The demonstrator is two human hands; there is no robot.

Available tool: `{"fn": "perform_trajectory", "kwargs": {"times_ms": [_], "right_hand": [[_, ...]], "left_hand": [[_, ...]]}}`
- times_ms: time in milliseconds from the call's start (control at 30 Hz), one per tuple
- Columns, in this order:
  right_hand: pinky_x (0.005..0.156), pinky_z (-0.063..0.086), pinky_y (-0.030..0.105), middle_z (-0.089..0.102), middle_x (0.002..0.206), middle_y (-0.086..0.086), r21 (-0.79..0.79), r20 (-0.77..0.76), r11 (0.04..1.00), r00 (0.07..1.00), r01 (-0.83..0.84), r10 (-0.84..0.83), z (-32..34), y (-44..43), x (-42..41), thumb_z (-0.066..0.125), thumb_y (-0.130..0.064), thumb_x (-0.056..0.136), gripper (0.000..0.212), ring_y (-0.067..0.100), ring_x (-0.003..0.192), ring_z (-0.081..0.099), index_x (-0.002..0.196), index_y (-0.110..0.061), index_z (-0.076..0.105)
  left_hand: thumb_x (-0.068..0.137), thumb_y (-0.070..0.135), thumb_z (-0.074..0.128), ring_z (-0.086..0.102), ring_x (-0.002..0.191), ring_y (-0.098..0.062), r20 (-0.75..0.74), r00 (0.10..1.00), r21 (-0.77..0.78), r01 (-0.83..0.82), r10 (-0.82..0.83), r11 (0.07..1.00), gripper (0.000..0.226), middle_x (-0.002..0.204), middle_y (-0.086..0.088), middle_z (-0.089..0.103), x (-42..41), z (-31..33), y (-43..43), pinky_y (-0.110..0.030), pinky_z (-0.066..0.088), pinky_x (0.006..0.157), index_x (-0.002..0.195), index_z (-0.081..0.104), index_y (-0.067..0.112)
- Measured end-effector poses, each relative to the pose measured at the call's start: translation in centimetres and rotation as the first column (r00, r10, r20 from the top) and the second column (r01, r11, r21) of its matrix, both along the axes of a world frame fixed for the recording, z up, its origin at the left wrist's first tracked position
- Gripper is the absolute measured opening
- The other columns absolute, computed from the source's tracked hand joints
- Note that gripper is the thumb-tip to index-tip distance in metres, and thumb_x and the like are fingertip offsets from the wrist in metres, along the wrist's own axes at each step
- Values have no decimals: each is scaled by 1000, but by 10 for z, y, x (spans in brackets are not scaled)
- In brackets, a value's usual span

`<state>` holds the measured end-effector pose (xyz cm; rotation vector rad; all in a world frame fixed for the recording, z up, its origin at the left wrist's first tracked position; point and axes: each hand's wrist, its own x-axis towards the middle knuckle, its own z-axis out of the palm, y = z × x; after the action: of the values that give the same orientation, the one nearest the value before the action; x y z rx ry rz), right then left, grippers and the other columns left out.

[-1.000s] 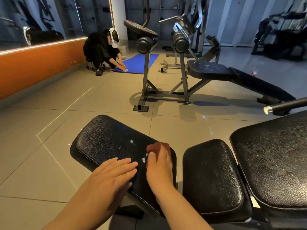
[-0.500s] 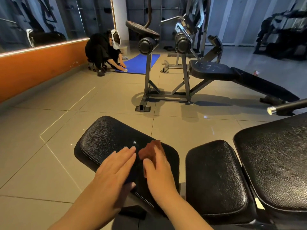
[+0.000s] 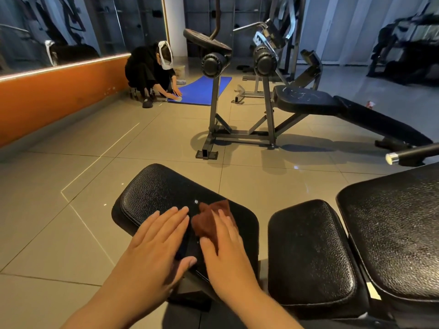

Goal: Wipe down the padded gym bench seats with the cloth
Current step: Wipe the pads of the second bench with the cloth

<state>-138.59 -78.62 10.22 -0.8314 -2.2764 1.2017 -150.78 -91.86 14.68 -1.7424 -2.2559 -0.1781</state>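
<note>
Both forearms enter from the near edge, angled fwd. Pose, left hand: palm down, fingers straight and together, flat on the worktop (black padded seat), thumb at its near edge; holds nothing. Pose, right hand: palm down, fingers extended, pressing the cloth onto the pad; not curled round it. Cloth: brown, bunched, under and ahead of R fingers, just beside L fingertips. Right of R hand: middle pad, then back pad. Well ahead of both hands: second bench w/ roller pads. Ahead-left: blue mat, crouching person.
</note>
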Motion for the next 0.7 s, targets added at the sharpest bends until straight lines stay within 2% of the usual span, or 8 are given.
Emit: {"fn": "perform_trajectory", "kwargs": {"times_ms": [67,133,200,267,433,500,567,700], "right_hand": [[126,14,36,11,163,-28,19,47,1000,999,-7,6,-14,-3,23,43,-44,103,63,-3,151,5,155,-53,8],[126,11,37,8,165,-25,-5,93,998,994,59,-58,-22,10,26,38,-45,104,62,-2,152,1,158,-47,7],[127,4,38,2,169,-15,-45,135,987,980,153,-145,-13,21,8,30,-45,105,61,6,154,-6,161,-37,5],[126,-3,40,-5,169,-9,-57,164,986,976,154,-143,7,20,-17,26,-43,107,61,12,154,-13,162,-30,1],[126,0,34,-4,166,-25,-3,20,999,999,-47,47,20,-16,-13,34,-42,107,62,-3,150,-15,159,-44,2],[125,3,31,-4,163,-31,23,38,996,996,-82,81,5,-22,12,40,-41,106,65,-8,149,-11,157,-50,0],[124,3,31,-4,163,-30,23,100,999,995,-28,26,-7,-14,24,40,-39,106,65,-7,149,-10,156,-50,0],[126,1,41,-4,169,-13,-86,164,982,974,170,-155,3,16,-7,28,-42,107,61,11,154,-11,161,-36,0]], "left_hand": [[92,63,39,31,146,-16,-1,1000,6,-1,1,1000,75,156,0,40,0,1,0,-39,17,119,147,47,13],[91,63,39,34,145,-16,3,1000,-3,-7,7,1000,74,155,0,42,1,2,2,-39,18,118,145,50,13],[92,63,39,34,145,-16,20,1000,-7,-8,8,1000,73,155,2,42,1,4,1,-38,17,118,145,49,14],[92,60,41,33,146,-14,61,998,8,33,-33,999,70,157,4,39,0,7,-2,-36,16,119,147,47,16],[91,47,46,28,146,-4,194,978,97,63,-81,993,62,155,14,38,-4,17,-8,-26,9,122,148,45,22],[88,41,46,30,145,-5,197,978,98,55,-73,994,62,154,12,41,-5,16,-8,-28,9,122,146,47,21],[87,37,45,35,143,-8,177,981,96,59,-75,994,60,152,9,44,-4,14,-6,-32,13,121,143,52,18],[93,36,41,37,142,-9,189,980,113,40,-61,993,54,151,8,47,-3,12,-3,-36,18,119,142,53,18]]}}
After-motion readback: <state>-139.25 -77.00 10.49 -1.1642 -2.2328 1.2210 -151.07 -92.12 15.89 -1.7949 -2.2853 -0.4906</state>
